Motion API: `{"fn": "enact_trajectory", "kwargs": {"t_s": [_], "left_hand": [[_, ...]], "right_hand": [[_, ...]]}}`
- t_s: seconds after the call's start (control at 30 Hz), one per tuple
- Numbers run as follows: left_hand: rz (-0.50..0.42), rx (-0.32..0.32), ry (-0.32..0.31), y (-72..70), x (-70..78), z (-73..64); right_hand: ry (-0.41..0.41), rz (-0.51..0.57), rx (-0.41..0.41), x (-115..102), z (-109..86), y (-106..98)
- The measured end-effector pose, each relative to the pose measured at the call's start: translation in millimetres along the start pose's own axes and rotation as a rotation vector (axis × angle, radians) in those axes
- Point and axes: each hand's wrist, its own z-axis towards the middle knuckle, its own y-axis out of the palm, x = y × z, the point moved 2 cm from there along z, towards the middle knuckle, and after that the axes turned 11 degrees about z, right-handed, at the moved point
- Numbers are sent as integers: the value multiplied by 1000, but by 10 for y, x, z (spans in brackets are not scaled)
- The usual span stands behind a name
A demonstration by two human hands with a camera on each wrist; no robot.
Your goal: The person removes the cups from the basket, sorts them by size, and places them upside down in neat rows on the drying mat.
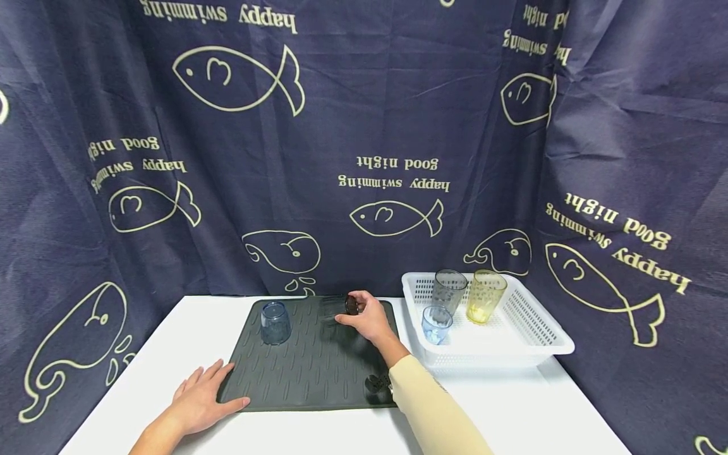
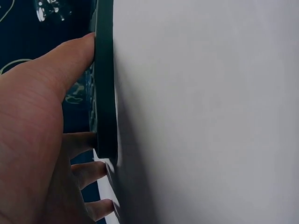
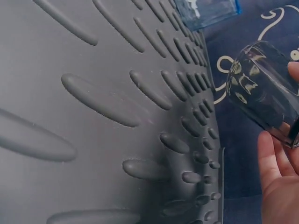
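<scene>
My right hand (image 1: 370,316) grips a clear grey drinking glass (image 3: 261,88) near one end, with thumb and fingers around it. The glass lies tilted on its side in the air, over the back part of a dark grey ribbed mat (image 1: 307,379). At the mat's front left corner rests my left hand (image 1: 199,401), fingers spread and straight. Its thumb touches the mat's edge in the left wrist view. A blue glass (image 1: 275,325) stands on the mat's left side, narrower end up.
To the right of the mat is a white plastic basket (image 1: 506,349) with slotted walls. Inside stand a grey glass (image 1: 449,292), a yellow glass (image 1: 486,297) and a small light blue glass (image 1: 436,327). A dark blue curtain (image 1: 330,145) with fish drawings hangs behind the white table (image 1: 182,341).
</scene>
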Motion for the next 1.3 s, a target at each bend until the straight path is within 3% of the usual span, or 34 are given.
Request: {"fn": "enact_trajectory", "kwargs": {"t_s": [0.27, 0.5, 0.97, 1.3], "left_hand": [[9, -21, -5, -55, 23, -10], [5, -29, -7, -41, 21, 9], [4, -37, -7, -27, 7, 11], [8, -62, -20, -7, -2, 33]], "right_hand": [[-21, -35, 15, 78, 58, 74], [-23, -4, 28, 96, 86, 116], [-47, -29, -1, 77, 122, 245], [-13, -23, -29, 107, 122, 310]]}}
